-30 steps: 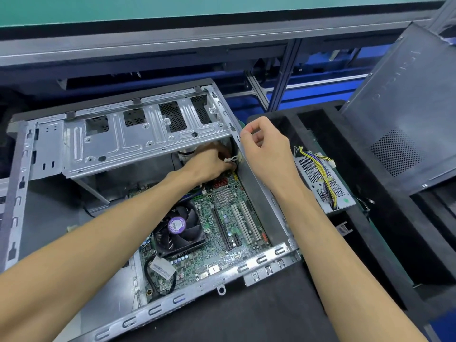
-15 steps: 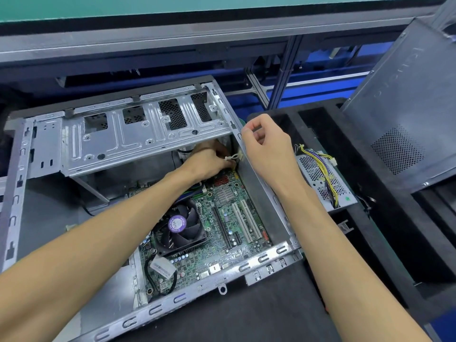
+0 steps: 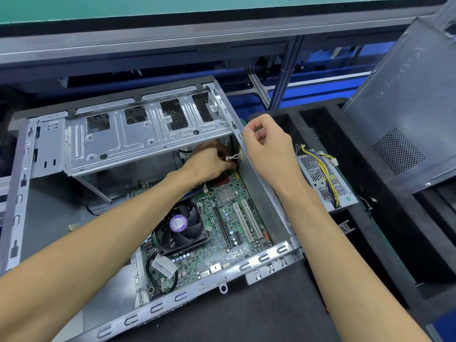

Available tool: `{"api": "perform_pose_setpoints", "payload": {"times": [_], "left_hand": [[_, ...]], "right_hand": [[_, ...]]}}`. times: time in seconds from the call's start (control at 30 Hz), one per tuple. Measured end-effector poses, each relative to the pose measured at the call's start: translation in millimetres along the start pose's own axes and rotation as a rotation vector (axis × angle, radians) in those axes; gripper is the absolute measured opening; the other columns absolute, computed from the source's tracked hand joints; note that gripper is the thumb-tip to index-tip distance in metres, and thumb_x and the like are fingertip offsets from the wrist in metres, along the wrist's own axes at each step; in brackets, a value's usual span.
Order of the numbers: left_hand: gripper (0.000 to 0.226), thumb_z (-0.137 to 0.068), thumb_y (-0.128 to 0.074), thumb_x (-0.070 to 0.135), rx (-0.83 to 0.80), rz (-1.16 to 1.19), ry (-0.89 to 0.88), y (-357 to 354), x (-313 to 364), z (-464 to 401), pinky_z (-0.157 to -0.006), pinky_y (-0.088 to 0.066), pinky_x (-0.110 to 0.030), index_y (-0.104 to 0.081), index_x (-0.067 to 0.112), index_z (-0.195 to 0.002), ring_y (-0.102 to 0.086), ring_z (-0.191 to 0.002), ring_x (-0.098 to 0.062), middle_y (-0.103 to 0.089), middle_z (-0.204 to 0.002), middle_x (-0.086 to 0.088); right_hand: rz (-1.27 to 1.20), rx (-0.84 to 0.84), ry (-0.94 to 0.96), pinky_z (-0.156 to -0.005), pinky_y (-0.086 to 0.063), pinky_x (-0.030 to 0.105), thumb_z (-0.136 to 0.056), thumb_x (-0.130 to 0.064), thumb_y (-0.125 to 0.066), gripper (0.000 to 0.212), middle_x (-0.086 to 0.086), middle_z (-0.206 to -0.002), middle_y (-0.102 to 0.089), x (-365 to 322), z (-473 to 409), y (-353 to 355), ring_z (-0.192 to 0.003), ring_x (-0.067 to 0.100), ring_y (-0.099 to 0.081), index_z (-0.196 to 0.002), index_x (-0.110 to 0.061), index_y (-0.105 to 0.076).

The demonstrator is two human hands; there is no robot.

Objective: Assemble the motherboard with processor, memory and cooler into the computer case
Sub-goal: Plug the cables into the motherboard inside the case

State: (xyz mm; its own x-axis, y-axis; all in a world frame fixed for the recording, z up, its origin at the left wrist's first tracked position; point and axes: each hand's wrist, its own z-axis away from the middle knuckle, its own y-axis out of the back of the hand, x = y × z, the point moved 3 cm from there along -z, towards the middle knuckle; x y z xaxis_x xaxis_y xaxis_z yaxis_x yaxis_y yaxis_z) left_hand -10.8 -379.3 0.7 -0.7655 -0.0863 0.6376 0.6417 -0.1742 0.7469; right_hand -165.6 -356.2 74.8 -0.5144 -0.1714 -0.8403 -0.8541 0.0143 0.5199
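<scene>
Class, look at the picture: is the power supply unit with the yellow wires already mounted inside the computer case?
No. The power supply unit lies outside the computer case, in the black foam tray to its right.

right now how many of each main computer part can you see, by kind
computer case: 1
motherboard: 1
cooler fan: 1
power supply: 1
side panel: 1
total: 5
</scene>
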Motion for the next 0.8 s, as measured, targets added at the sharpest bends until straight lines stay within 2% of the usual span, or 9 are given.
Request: {"api": "perform_pose_setpoints", "payload": {"times": [0.13, 0.27, 0.37, 0.47, 0.57, 0.7, 0.8], "left_hand": [[0.029, -0.083, -0.073, 0.047, -0.048, 0.002, 0.066, 0, 1, -4, -0.059, -0.043, -0.021, -0.066, 0.028, -0.103, -0.061, -0.080, -0.012, -0.066, -0.099, 0.003], [0.038, -0.087, -0.072, 0.043, -0.035, -0.002, 0.072, -2, 3, -4, -0.070, -0.051, -0.026, -0.066, 0.020, -0.116, -0.064, -0.088, -0.018, -0.067, -0.104, -0.001], [0.038, -0.089, -0.068, 0.040, -0.021, -0.067, 0.038, -3, 6, -3, -0.086, -0.056, -0.037, -0.065, 0.017, -0.119, -0.066, -0.095, -0.022, -0.069, -0.113, -0.004], [0.035, -0.090, -0.066, 0.041, -0.026, -0.118, 0.045, -1, 9, -2, -0.080, -0.058, -0.038, -0.067, 0.018, -0.115, -0.068, -0.088, -0.021, -0.072, -0.105, -0.004], [0.027, -0.087, -0.069, 0.042, -0.023, -0.142, 0.041, 2, 10, -3, -0.063, -0.052, -0.028, -0.070, 0.020, -0.103, -0.066, -0.074, -0.016, -0.072, -0.088, 0.001], [0.035, -0.086, -0.068, 0.050, -0.050, -0.128, 0.084, 3, 5, -5, -0.077, -0.050, -0.029, -0.072, 0.020, -0.104, -0.065, -0.091, -0.021, -0.070, -0.106, -0.002], [0.038, -0.087, -0.066, 0.053, -0.077, -0.103, 0.114, 0, 0, -6, -0.076, -0.054, -0.032, -0.072, 0.020, -0.104, -0.067, -0.091, -0.023, -0.072, -0.103, -0.006]], "right_hand": [[0.002, -0.001, 0.000, -0.065, -0.046, 0.025, -0.097, -0.030, -0.053, 0.008, -0.006, -0.074, -0.060, -1, 0, 0, -0.067, 0.003, -0.054, -0.091, -0.028, -0.058], [-0.009, 0.000, 0.002, -0.063, -0.043, 0.023, -0.097, -0.030, -0.052, 0.009, -0.007, -0.072, -0.060, 0, 0, 0, -0.065, 0.000, -0.053, -0.092, -0.027, -0.058], [-0.011, 0.000, -0.002, -0.061, -0.041, 0.021, -0.097, -0.030, -0.053, 0.008, -0.007, -0.072, -0.059, 1, 0, -1, -0.065, -0.002, -0.053, -0.091, -0.028, -0.058], [-0.013, -0.001, -0.003, -0.060, -0.040, 0.020, -0.097, -0.031, -0.053, 0.008, -0.007, -0.073, -0.059, 1, 0, 0, -0.065, -0.002, -0.053, -0.091, -0.029, -0.058], [-0.005, 0.001, -0.001, -0.058, -0.039, 0.019, -0.097, -0.032, -0.053, 0.008, -0.008, -0.073, -0.059, 2, 0, 0, -0.066, -0.002, -0.053, -0.092, -0.029, -0.058], [0.000, 0.003, -0.002, -0.057, -0.038, 0.018, -0.098, -0.032, -0.053, 0.008, -0.007, -0.073, -0.059, 2, -1, -1, -0.066, -0.001, -0.053, -0.093, -0.028, -0.058], [0.000, 0.004, -0.001, -0.052, -0.037, 0.010, -0.098, -0.031, -0.053, 0.008, -0.007, -0.072, -0.058, 2, -1, 0, -0.065, -0.002, -0.053, -0.092, -0.028, -0.058]]}}
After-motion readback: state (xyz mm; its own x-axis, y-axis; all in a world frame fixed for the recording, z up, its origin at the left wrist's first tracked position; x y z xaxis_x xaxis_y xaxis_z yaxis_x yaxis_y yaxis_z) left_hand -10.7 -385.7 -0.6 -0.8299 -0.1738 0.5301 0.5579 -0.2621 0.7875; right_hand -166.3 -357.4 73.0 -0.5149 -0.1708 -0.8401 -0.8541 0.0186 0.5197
